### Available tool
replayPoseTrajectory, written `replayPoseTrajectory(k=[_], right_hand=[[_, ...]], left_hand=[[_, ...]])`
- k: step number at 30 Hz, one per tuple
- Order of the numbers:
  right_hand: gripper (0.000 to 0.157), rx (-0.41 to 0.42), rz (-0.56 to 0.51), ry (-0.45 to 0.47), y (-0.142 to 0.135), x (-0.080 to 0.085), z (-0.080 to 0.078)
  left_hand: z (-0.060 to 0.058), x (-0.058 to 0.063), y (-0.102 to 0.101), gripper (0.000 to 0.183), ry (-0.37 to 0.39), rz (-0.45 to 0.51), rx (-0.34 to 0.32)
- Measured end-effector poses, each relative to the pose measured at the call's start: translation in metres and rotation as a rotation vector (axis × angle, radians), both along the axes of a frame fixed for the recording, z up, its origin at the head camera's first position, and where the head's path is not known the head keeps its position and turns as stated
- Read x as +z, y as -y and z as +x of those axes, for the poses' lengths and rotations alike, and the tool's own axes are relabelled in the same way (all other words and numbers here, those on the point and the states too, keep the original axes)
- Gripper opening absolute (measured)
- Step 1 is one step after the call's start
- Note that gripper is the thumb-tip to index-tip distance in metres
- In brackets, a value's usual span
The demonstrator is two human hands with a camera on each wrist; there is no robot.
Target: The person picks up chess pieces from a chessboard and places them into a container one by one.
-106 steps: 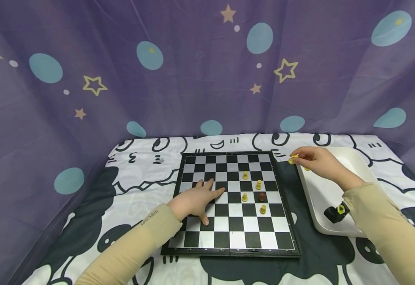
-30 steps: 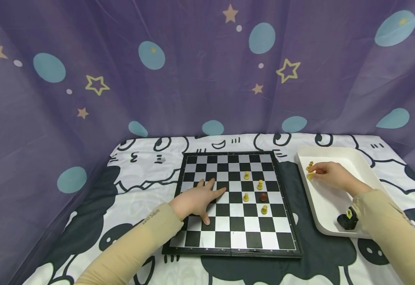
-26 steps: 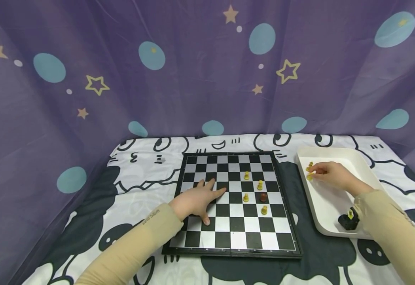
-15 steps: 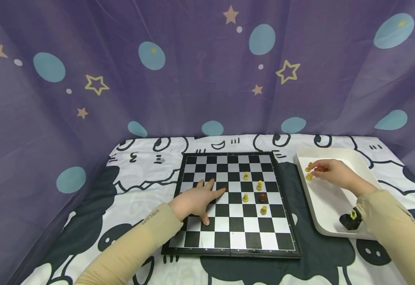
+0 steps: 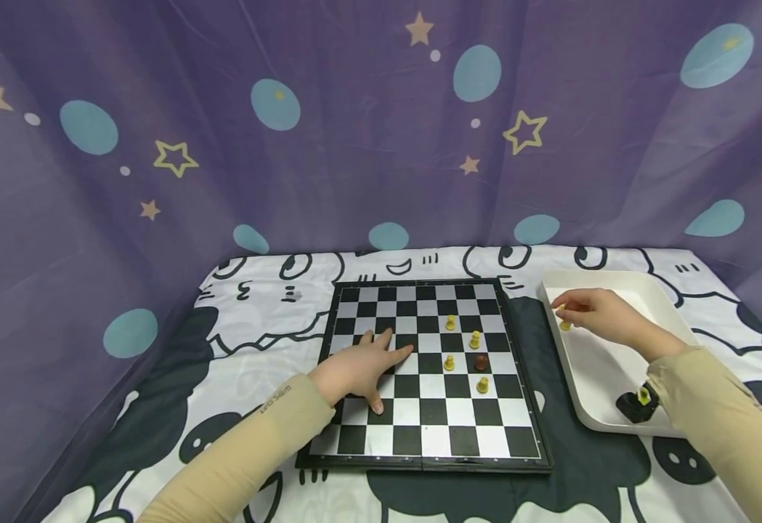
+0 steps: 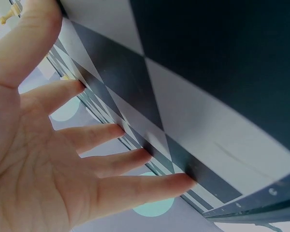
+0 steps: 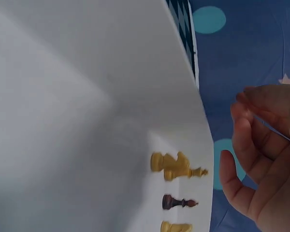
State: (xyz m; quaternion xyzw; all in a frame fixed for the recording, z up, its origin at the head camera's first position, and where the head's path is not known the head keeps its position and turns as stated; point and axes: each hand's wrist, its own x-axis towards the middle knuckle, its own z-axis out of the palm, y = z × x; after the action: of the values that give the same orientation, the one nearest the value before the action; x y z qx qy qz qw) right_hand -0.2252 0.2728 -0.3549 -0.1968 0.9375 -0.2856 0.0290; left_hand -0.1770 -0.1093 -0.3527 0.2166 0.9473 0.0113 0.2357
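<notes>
My left hand rests spread on the left half of a black-and-white chessboard; the left wrist view shows its fingertips against the squares. Over the far left side of a white tray hovers my right hand, fingers loosely bent and nothing visible between them. A yellow chess piece stands just below its fingertips. In the right wrist view, a yellow knight, a dark bishop and other yellow pieces stand inside the tray, apart from the hand.
Yellow pawns stand on the right half of the board, around one dark red piece. A black wrist device hangs at the right sleeve. Behind the patterned cloth rises a purple curtain.
My right hand has carried a yellow piece into the tray and let it go there. Since then it has shifted a little toward the far left. The left hand has stayed on the board.
</notes>
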Motion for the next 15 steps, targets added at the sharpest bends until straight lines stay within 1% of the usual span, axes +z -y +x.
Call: replayPoseTrajectory(k=[3,8,12,15], right_hand=[[0.021,0.021,-0.007,0.008,0.008,0.004,0.002],[0.021,0.043,-0.008,-0.013,0.020,0.008,0.005],[0.021,0.059,-0.009,-0.032,0.028,0.009,0.007],[0.021,0.069,-0.006,-0.028,0.034,0.010,0.008]], left_hand=[[0.000,0.000,0.000,0.105,0.001,0.001,0.000],[0.000,-0.001,0.000,0.105,-0.002,0.001,-0.002],[0.000,0.000,0.000,0.105,-0.004,0.003,-0.002],[0.000,0.000,0.000,0.106,-0.004,0.002,0.000]])
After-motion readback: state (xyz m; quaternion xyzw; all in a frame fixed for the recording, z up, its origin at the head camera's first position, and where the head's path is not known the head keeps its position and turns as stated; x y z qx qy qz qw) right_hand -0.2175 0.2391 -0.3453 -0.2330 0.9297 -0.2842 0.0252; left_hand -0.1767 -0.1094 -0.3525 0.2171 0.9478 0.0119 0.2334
